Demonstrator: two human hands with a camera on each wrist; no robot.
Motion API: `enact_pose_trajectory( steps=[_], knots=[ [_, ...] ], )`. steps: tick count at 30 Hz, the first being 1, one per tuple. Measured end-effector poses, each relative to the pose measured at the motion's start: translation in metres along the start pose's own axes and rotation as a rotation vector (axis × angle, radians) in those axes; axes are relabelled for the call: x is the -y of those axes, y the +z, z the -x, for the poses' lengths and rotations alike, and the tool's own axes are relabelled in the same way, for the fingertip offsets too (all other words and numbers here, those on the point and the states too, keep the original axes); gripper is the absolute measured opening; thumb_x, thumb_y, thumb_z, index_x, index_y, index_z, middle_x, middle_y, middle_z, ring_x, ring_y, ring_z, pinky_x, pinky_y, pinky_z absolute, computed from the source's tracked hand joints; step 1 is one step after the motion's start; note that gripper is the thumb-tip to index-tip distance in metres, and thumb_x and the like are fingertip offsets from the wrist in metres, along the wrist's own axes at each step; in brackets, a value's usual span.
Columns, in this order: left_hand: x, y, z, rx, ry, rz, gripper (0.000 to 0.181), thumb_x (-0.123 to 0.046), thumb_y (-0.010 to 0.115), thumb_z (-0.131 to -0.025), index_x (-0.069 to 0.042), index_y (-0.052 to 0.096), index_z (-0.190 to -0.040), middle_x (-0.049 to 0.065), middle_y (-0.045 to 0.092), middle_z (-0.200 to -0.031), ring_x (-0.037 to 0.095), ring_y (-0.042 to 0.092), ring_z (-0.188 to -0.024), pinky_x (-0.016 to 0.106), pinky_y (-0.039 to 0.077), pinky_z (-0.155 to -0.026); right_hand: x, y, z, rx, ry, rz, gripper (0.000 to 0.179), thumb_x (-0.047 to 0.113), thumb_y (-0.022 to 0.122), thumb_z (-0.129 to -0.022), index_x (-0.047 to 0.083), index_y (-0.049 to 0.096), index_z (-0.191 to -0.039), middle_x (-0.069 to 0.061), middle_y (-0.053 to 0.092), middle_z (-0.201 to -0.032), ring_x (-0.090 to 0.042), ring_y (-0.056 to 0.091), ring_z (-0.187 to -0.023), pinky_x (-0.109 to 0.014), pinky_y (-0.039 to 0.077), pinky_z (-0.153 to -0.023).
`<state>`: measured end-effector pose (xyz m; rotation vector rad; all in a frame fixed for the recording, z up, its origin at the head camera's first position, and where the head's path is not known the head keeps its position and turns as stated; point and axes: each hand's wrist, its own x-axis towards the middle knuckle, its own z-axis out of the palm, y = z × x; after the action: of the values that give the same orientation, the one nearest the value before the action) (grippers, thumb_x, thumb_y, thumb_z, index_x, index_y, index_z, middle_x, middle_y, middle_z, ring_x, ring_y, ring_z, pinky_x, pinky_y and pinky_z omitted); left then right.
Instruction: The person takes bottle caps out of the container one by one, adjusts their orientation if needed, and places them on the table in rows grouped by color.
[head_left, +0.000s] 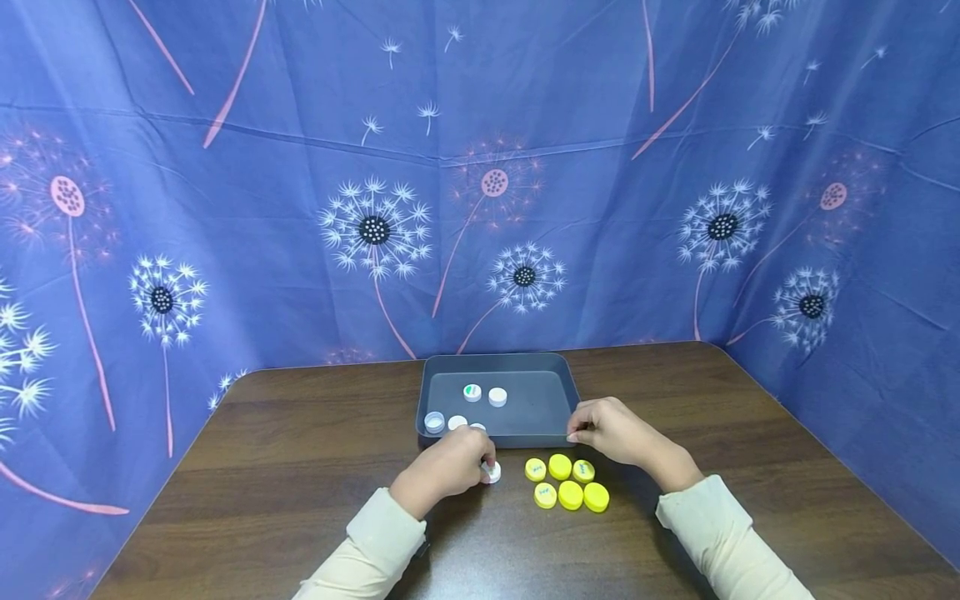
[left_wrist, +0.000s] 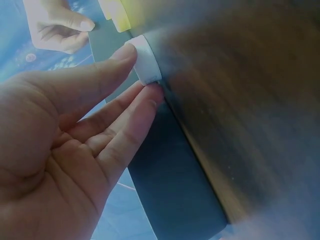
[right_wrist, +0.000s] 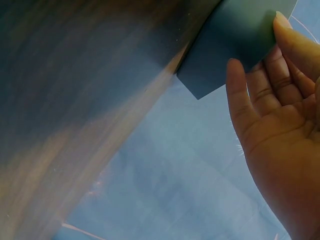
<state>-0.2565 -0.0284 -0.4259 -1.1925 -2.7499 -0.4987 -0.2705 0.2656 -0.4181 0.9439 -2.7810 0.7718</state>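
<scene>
Sleeves of pale cream cloth [head_left: 372, 543], turned back at the cuffs, reach in over a dark brown wood-grain tabletop [head_left: 285, 467]. Nearest on the wood sit six round yellow plastic caps [head_left: 570, 496], grouped in two rows of three; some carry small blue markings on top. Just left of them, the left hand [head_left: 448, 467] pinches a small round white plastic cap [left_wrist: 147, 62] between its thumb and fingertips, the gap no wider than the cap; it is held beside the near wall of a shallow dark grey rectangular tray [head_left: 536, 400]. Slightly farther, the right hand [head_left: 617, 427] grips that tray at its near right corner, thumb and fingers closed on the rim. Inside, toward the near left, lie a translucent whitish round cap [head_left: 434, 422] and two white ones, one partly hidden by the left hand. Deeper in are two more white caps [head_left: 497, 397], one with a green marking. Behind everything hangs a blue dandelion-printed cloth [head_left: 600, 250].
</scene>
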Motion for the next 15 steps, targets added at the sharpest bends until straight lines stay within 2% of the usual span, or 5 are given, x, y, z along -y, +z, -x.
enact_pose_trajectory(
  steps=[9, 15],
  knots=[
    [-0.002, -0.004, 0.0, 0.017, -0.053, 0.011, 0.017, -0.006, 0.081, -0.075, -0.016, 0.068, -0.068, -0.006, 0.06, -0.071, 0.003, 0.048, -0.064, 0.018, 0.043, -0.059, -0.001, 0.0, 0.0, -0.001, -0.001, 0.0, 0.009, 0.004, 0.075, -0.085, 0.012, 0.075, -0.084, 0.01, 0.066, -0.081, -0.002, 0.058, -0.073, -0.024, 0.052, -0.064],
    [0.003, -0.012, 0.002, 0.008, -0.064, 0.098, 0.009, -0.01, 0.083, -0.078, -0.011, 0.074, -0.075, -0.009, 0.061, -0.07, 0.001, 0.048, -0.064, 0.018, 0.044, -0.058, -0.002, 0.0, 0.0, 0.001, -0.003, 0.005, 0.01, 0.002, 0.075, -0.086, 0.012, 0.076, -0.084, 0.01, 0.065, -0.081, -0.002, 0.058, -0.072, -0.024, 0.051, -0.063]
  ],
)
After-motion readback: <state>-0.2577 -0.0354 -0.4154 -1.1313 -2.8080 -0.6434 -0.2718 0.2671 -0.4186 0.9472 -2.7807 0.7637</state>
